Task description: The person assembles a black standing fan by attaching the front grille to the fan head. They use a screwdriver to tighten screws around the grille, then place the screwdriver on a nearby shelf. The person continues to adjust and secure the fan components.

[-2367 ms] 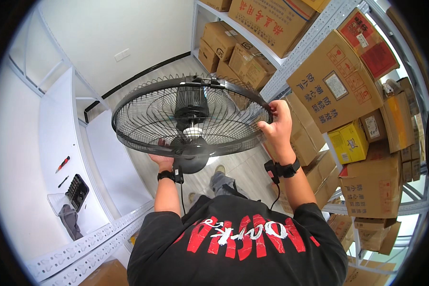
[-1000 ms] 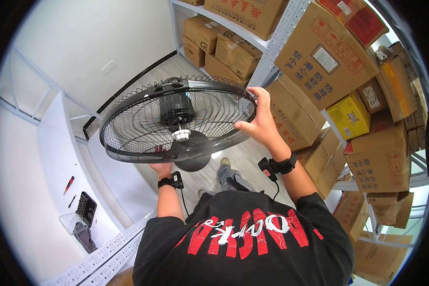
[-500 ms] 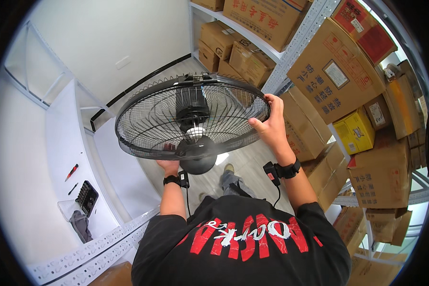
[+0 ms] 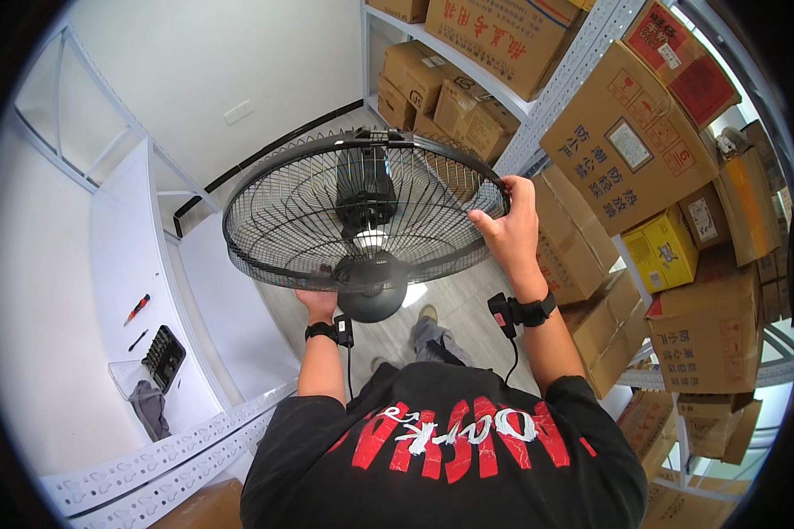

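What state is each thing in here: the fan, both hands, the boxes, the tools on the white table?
Fan: held up in the air, wire guard closed around the blades, blades not blurred.
Left hand: under the fan, gripping its lower edge.
Right hand: closed on the guard rim.
Cardboard boxes: shut, stacked on shelves.
Screwdriver: lying flat on the white table.

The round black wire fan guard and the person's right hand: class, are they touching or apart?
Touching. The head view shows the right hand with its fingers curled over the rim of the round black wire fan guard on its right side.
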The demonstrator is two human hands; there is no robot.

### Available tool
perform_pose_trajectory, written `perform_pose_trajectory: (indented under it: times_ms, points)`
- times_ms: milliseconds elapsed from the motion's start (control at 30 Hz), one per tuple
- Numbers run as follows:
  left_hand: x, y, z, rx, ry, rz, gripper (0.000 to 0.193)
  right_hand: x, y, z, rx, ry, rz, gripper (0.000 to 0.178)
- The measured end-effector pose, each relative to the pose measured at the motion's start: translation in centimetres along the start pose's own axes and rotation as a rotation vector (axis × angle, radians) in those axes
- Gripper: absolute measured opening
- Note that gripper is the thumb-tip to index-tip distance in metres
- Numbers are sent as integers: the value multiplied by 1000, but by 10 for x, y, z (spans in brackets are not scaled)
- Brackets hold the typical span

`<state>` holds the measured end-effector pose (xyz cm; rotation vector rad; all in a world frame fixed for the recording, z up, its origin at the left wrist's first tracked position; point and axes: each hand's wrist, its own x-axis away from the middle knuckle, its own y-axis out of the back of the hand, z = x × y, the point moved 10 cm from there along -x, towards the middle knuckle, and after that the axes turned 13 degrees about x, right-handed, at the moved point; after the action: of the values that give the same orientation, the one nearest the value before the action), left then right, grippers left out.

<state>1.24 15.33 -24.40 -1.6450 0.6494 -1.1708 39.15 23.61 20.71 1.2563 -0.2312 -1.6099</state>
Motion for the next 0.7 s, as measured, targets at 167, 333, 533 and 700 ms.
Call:
perform_pose_trajectory:
  times_ms: [167,333,533,700]
  points:
    - [5,-1,6,24,4,-50,55,1,8,7,87,53,-20,81]
    - [2,3,3,8,-90,-105,51,-8,11,9,17,132,-20,84]
    - [6,3,2,42,-46,-94,48,-15,2,6,-90,197,24,80]
    - [11,4,5,90,-45,-155,48,-23,-9,-11,-238,229,152,50]
